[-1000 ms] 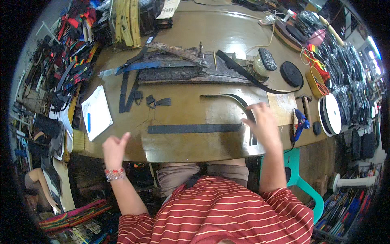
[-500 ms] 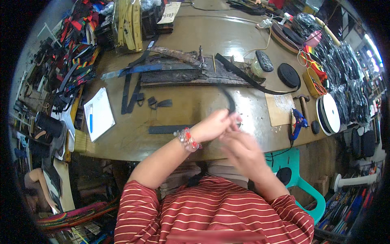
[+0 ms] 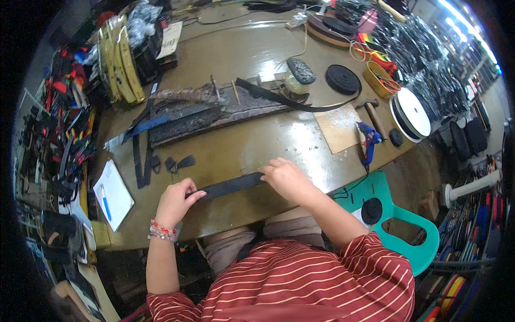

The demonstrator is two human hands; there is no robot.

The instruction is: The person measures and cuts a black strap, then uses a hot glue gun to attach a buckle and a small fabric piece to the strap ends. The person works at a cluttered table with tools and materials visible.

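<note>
Hands pinch a black webbing strap (image 3: 228, 186) flat on the workbench (image 3: 257, 142): left hand (image 3: 177, 201) gripping its nine-o'clock end, right hand (image 3: 287, 180) its three-o'clock end.

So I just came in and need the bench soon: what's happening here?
A person in a red striped shirt sits at a cluttered workbench, holding a black strap flat along its near edge. The left hand pinches one end, the right hand presses on the other. Nearby lie more black strap pieces, a notepad with a pen on the left, and a blue glue gun and a hammer on the right. A green chair stands beside the person.
</note>
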